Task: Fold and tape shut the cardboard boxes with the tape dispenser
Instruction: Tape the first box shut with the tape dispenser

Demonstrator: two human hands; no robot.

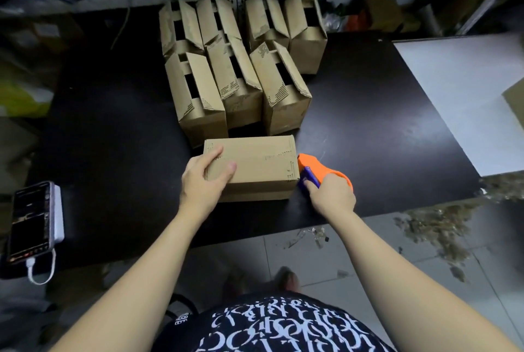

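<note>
A closed cardboard box [261,164] lies on the black table [113,153] near its front edge, flaps folded flat on top. My left hand [202,181] grips the box's left end, thumb on top and fingers over the front edge. My right hand [333,196] holds the orange and blue tape dispenser [314,169], whose nose touches the box's right end. Behind stand several open cardboard boxes [238,68] with their flaps up.
A phone [29,221] on a white power bank with a cable lies at the table's left front corner. A white board [467,91] covers the table's right side. Shelving with clutter runs along the back. Shredded scraps litter the tiled floor at right.
</note>
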